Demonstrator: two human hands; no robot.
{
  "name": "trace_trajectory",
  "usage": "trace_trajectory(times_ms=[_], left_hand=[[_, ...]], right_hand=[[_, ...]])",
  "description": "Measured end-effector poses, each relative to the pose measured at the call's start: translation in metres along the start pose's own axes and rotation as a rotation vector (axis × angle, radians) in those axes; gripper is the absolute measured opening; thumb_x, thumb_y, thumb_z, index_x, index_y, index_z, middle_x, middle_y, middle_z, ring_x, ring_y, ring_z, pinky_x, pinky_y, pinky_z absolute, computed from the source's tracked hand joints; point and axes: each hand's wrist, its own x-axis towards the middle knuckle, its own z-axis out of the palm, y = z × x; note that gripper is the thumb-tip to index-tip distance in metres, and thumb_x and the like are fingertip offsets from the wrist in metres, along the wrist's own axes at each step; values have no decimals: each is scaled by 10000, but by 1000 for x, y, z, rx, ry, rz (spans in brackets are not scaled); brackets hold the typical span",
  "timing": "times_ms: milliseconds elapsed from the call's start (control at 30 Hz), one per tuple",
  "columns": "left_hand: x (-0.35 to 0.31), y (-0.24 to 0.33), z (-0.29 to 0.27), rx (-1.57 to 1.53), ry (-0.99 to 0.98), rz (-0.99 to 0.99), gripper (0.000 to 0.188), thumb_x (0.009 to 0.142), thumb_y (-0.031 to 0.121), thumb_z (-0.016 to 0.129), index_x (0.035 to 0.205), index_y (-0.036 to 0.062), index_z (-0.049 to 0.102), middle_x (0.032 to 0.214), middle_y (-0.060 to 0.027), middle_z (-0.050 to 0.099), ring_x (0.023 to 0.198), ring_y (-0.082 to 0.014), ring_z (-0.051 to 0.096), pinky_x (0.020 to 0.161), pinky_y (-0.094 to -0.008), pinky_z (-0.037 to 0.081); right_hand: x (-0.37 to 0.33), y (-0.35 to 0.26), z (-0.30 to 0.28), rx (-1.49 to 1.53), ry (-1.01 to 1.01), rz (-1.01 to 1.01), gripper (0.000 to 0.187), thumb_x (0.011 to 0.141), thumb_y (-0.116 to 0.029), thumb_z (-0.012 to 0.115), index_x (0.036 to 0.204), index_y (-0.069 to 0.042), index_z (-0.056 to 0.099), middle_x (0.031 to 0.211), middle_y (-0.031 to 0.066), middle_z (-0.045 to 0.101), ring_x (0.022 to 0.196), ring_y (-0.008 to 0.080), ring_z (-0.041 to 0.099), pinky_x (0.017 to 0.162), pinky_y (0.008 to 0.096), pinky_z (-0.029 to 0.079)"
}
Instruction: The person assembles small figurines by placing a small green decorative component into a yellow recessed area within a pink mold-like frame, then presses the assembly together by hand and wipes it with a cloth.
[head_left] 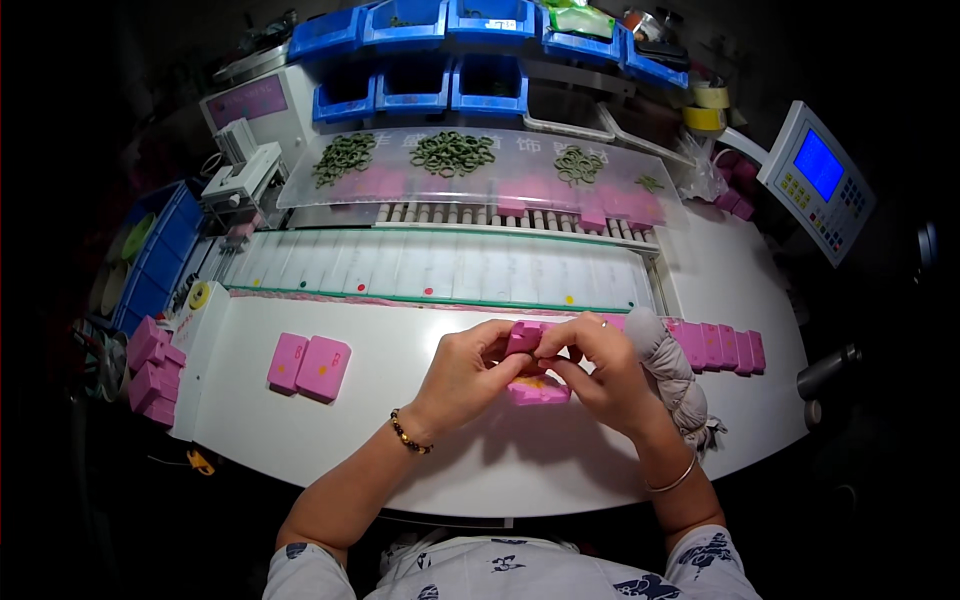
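Above the front middle of the white table, my left hand (pixel 476 365) grips a pink rubber mould (pixel 525 336) between thumb and fingers. Another pink mould part (pixel 540 391), with a yellow patch on it, shows just below the fingertips; whether the two parts are joined is hidden. My right hand (pixel 600 375) is closed in a pinch against the mould, its fingertips meeting those of the left. What the right fingers pinch is too small to make out. Two pink mould blocks (pixel 322 368) lie flat to the left.
A grey-white cloth roll (pixel 670 370) lies beside my right wrist, with a row of pink moulds (pixel 715 346) beyond it. Farther back are a long white tray (pixel 440 268), a clear sheet with green rings (pixel 452 154), blue bins (pixel 410 85) and a control panel (pixel 820 180).
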Motion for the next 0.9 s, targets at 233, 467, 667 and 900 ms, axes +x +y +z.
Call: trace_trajectory(times_ms=[233, 467, 667, 900], left_hand=[[1, -3, -1, 54, 73, 14, 288, 902, 9, 632, 1178, -68, 604, 1058, -135, 702, 981, -175, 691, 882, -295, 564], [2, 1, 0, 1, 70, -56, 298, 889, 21, 642, 1170, -74, 614, 1056, -133, 704, 973, -178, 694, 871, -287, 562], [1, 2, -2, -24, -54, -180, 301, 892, 28, 642, 1174, -72, 609, 1082, -129, 692, 1010, -181, 683, 897, -285, 551], [-1, -10, 0, 226, 0, 97, 297, 890, 24, 643, 1179, -38, 608, 1016, -147, 717, 929, -194, 712, 823, -291, 579]], right_hand=[[8, -3, -21, 683, 125, 522, 148, 866, 63, 653, 967, -34, 606, 914, 47, 677, 779, 46, 565, 643, 181, 424], [1, 16, -24, 894, 305, 562, 154, 865, 4, 699, 995, -29, 624, 927, 49, 694, 798, 63, 598, 655, 194, 436], [-3, 21, -19, 905, 347, 550, 145, 872, 9, 691, 995, -32, 627, 937, 41, 693, 776, 51, 584, 636, 194, 426], [-2, 0, -19, -34, 444, -18, 229, 754, 103, 706, 895, -64, 638, 913, 76, 671, 774, 171, 604, 633, 269, 471]])
